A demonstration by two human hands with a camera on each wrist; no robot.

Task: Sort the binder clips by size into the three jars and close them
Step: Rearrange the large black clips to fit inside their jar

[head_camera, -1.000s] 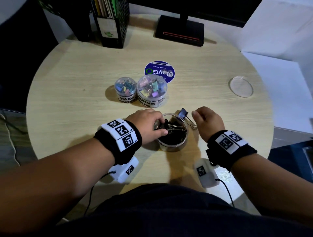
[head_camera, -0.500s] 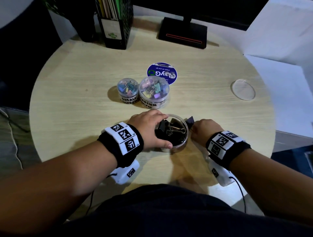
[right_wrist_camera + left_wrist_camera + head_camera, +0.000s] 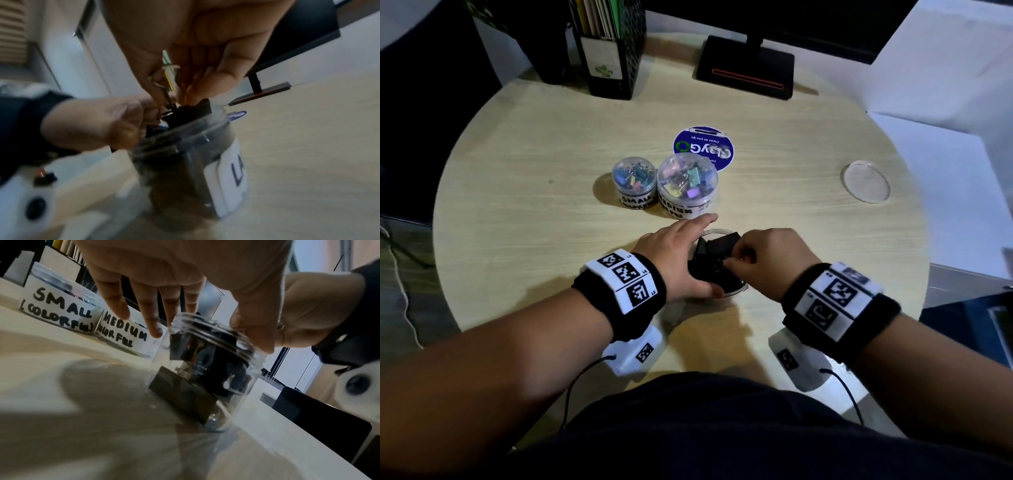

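The right hand (image 3: 767, 260) is pinching the wire handles of a large black binder clip (image 3: 719, 248) and pushing it down into the open jar (image 3: 207, 369), which is standing near the front edge of the table (image 3: 534, 212). The clip is sitting at the jar's mouth, part of it above the rim, probably because the jar is already crowded with other black clips and this one needs working into place. The left hand (image 3: 678, 260) is steadying the jar: its thumb is touching the threaded rim on the near side while its fingers (image 3: 152, 318) are reaching, almost straight, past the far side, so it is bracing rather than clasping (enough, I judge, to stop the light plastic from sliding under the push).

There are three jars in all. The small jar (image 3: 635, 183) and the medium jar (image 3: 687, 186) are standing side by side, touching or nearly so, just beyond the hands; both are holding colourful clips and appear to be lidded, each with a handwritten label. The third carries a label starting "LA" in the right wrist view. One clear lid (image 3: 866, 181) is lying well apart on the right of the table, most likely parked there for this jar once the clip is seated. How many black clips are inside cannot be counted, since they are overlapping in the dark. No loose clips are showing on the table, so the sorting seems almost done.
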